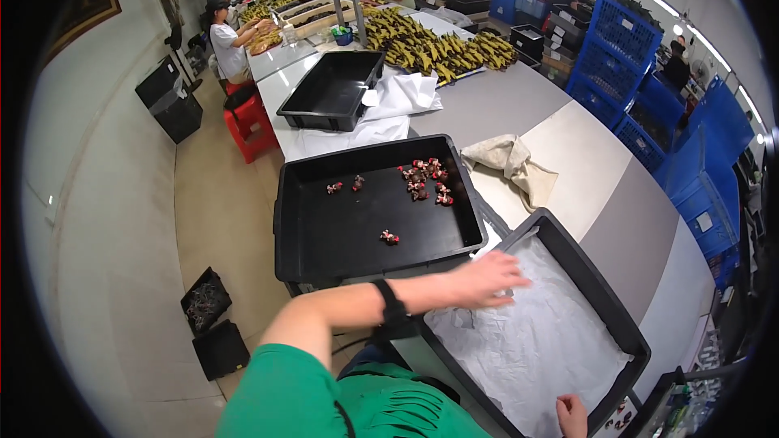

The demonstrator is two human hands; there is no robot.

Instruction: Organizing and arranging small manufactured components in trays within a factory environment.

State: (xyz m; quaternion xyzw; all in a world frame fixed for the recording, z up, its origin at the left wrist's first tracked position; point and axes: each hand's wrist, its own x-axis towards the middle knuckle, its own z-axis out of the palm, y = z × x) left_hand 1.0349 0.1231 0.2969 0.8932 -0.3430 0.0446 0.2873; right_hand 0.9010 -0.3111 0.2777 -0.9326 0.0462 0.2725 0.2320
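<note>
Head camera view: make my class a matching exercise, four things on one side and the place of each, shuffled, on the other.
Things
1. beige cloth
2. dark wristband
3. white sheet
4. small red, white and brown pieces

Places
A. spread inside the lined tray, under the left hand
B. in the unlined black tray
C. crumpled on the table
D. around the left wrist

Pairs: 1-C, 2-D, 3-A, 4-B

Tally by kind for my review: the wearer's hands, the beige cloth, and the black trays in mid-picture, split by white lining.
White-lined black tray: 1
Unlined black trays: 2
Beige cloth: 1
Wearer's left hand and right hand: 2
Total: 6
</note>
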